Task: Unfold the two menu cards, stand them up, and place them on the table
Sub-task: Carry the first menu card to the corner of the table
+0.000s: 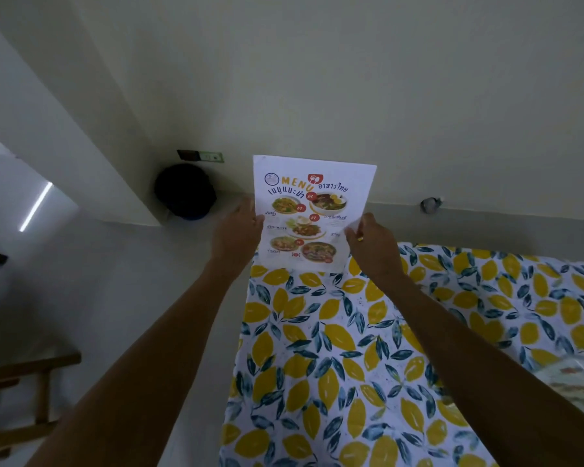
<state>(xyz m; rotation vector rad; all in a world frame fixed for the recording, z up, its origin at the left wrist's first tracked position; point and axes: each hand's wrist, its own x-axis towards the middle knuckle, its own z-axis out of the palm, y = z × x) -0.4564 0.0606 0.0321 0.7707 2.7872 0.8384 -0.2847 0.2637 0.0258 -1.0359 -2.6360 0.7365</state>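
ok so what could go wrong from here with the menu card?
1. The menu card stands at the far left corner of the table, so a nudge could tip it off the edge.
2. It looks like thin paper; once the left hand and right hand let go, it may flop over.
3. The second card lies flat near the right edge, partly out of view.

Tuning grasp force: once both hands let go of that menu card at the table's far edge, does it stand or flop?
The menu card looks like thin paper, probably light and floppy. Left hand and right hand pinch its side edges, holding it upright. The tablecloth looks wrinkled, so it may tip easily.
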